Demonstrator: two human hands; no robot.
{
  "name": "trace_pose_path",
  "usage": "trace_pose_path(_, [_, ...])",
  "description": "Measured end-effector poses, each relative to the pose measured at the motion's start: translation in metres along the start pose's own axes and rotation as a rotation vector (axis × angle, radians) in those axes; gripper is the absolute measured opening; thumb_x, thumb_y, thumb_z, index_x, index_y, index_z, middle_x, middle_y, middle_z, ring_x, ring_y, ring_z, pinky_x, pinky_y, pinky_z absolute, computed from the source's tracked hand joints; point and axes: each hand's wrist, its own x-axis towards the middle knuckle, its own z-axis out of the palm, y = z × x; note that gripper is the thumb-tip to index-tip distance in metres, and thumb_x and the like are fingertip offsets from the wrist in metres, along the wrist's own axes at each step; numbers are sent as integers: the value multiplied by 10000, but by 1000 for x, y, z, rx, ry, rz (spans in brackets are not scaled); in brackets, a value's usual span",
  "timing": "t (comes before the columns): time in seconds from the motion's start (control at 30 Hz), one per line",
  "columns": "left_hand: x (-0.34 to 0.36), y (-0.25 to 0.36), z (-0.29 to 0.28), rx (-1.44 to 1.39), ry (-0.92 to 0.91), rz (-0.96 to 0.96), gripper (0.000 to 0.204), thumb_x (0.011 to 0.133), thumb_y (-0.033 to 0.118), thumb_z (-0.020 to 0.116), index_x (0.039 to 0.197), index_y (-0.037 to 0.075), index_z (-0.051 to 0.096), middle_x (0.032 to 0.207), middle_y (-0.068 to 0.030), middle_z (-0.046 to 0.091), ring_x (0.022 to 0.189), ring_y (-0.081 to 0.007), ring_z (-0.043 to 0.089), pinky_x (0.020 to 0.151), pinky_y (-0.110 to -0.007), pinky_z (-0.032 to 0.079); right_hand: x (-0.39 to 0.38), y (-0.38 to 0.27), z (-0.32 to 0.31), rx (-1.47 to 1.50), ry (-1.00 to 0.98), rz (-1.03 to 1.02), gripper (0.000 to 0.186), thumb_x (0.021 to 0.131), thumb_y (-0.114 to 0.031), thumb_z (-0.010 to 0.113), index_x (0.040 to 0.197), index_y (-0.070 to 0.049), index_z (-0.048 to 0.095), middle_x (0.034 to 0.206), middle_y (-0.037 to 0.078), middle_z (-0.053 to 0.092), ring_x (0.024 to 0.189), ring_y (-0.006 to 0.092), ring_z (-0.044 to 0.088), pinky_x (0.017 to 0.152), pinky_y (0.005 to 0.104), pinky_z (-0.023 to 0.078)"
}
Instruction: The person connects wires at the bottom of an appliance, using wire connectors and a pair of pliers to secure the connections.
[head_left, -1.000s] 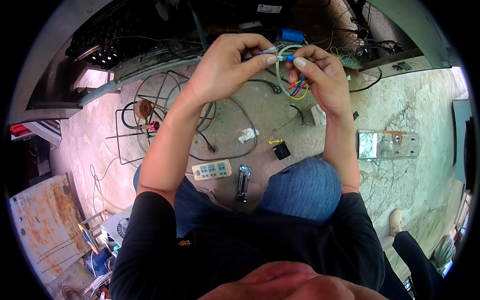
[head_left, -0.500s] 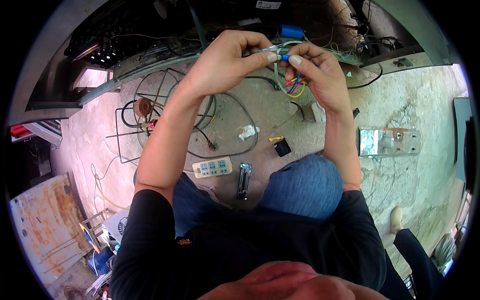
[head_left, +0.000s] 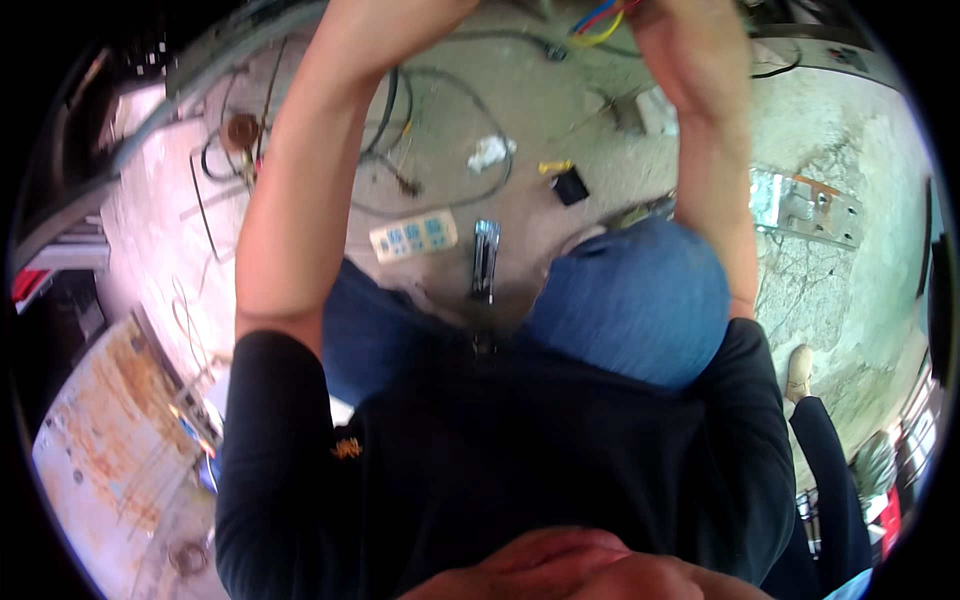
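Note:
My left forearm (head_left: 320,150) reaches up to the top edge of the view, where the picture cuts off my left hand. My right hand (head_left: 690,40) shows only in part at the top right of centre, slightly blurred; its fingers are out of the picture. Close beside it hang thin insulated wires (head_left: 598,22) in red, blue and yellow. Whether my right hand holds these wires cannot be made out.
On the floor lie a power strip (head_left: 414,236), a silvery packet (head_left: 486,258), crumpled white paper (head_left: 490,152), a small black piece (head_left: 570,186) and a looped cable (head_left: 505,110). A metal plate (head_left: 805,208) lies right. Another person's shoe (head_left: 800,373) stands lower right.
The view has tilted down, so the floor things sit higher. Both hands, earlier seen pinching wires and a blue connector, have gone mostly past the top edge.

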Motion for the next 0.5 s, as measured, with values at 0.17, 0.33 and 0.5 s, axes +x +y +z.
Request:
trace_pose_path(0.17, [-16,7,8,81,123,-86,175,999,127,705,1095,-17,681,892,-15,685,739,-61,627,636,-225,533,-2,26,13,130,-82,69,229,1021,-246,678,1155,-60,680,887,-23,667,732,61,589,662,214,467])
trace_pose_path(0.33, [-11,1,19,50,70,-167,198,1014,166,695,1083,-19,704,884,-7,704,721,-34,596,609,-194,476,-14,25,-10,64,-132,82,319,1031,-301,662,1178,-17,662,927,26,682,774,90,612,696,235,495])
trace_pose_path(0.5, [-30,0,-13,351,170,-152,266,1072,177,586,1181,-50,673,884,-16,671,753,-38,500,687,-203,395,-52,-3,-88,-310,290,-24,450,1039,-390,639,1191,33,650,1009,84,692,831,115,631,750,257,518])
